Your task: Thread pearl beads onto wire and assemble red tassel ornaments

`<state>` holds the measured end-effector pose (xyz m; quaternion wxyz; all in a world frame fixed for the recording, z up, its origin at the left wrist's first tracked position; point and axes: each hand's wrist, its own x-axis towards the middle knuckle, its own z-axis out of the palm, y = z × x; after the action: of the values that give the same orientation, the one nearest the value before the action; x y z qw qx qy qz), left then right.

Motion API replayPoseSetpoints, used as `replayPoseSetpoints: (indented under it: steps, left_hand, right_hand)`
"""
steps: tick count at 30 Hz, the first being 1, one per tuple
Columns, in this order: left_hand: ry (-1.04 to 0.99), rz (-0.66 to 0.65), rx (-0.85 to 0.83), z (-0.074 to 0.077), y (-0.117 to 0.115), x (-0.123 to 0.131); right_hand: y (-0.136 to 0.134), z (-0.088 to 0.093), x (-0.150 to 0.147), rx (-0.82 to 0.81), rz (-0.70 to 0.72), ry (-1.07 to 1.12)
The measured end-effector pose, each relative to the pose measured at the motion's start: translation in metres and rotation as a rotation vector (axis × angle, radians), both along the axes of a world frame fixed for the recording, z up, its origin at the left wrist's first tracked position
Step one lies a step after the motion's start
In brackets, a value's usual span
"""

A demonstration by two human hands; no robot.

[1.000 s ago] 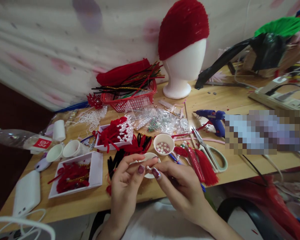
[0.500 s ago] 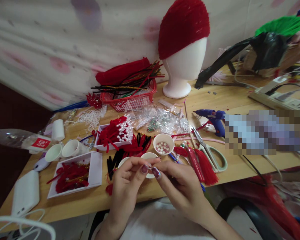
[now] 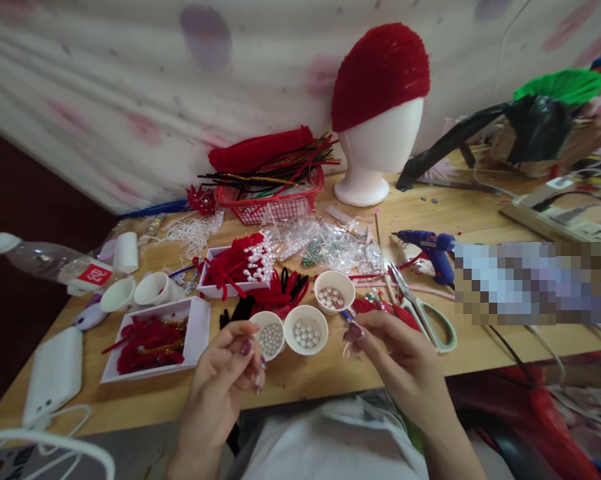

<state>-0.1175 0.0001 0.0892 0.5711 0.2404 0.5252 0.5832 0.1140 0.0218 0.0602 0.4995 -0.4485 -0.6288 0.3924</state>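
Observation:
My left hand (image 3: 223, 383) hovers over the front edge of the table, left of the bead cups. Its thumb and forefinger are drawn together and the other fingers curl in; anything between them is too small to make out. To the right of the cups, my right hand (image 3: 397, 357) pinches a thin pale strand (image 3: 347, 350), only partly visible. Between the hands stand a paper cup of small pearl beads (image 3: 270, 340) and a second cup of larger pearl beads (image 3: 307, 333). Just behind them is a cup with white and red beads (image 3: 331, 299).
Green-handled scissors (image 3: 437, 327) and a blue glue gun (image 3: 427, 247) lie right. White boxes (image 3: 200, 337) hold red fuzzy pieces. A red basket (image 3: 275, 207) and a foam head (image 3: 380, 147) with a red cap stand behind. A plastic bottle (image 3: 45, 263) is left.
My hands, which were together in front of the cups, have moved apart to left and right. The two front bead cups now show fully. The whole view has shifted slightly.

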Motion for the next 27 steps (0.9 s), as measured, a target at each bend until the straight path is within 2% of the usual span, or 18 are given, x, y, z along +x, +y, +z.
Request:
replayPoseSetpoints:
  steps: [2, 5, 8, 11, 15, 21, 24, 27]
  left_hand:
    - [0.277, -0.016, -0.012, -0.002, -0.015, -0.011]
    - [0.606, -0.157, -0.017, -0.007, -0.026, -0.022]
    - [0.788, -0.262, 0.046, -0.015, -0.024, -0.022]
    - [0.946, -0.253, 0.162, -0.019, -0.017, -0.015]
    - [1.135, -0.249, 0.28, -0.022, -0.014, -0.015]
    - [1.281, -0.309, 0.349, -0.03, -0.017, -0.03]
    - [1.266, -0.382, 0.36, -0.035, -0.018, -0.033]
    - [1.181, -0.359, 0.313, -0.031, -0.021, -0.035]
  right_hand:
    - [-0.002, 0.0, 0.004, -0.016, 0.125, -0.083]
    - [-0.007, 0.0, 0.001, 0.066, 0.204, -0.164]
    - [-0.009, -0.001, -0.008, 0.13, 0.241, -0.237]
    - [-0.006, -0.002, -0.018, 0.121, 0.307, -0.297]
    - [0.0, -0.002, -0.028, 0.121, 0.325, -0.345]
    - [0.006, -0.002, -0.034, 0.172, 0.31, -0.383]
    - [0.009, -0.003, -0.033, 0.11, 0.324, -0.34]
    - [0.008, -0.002, -0.029, 0.069, 0.318, -0.308]
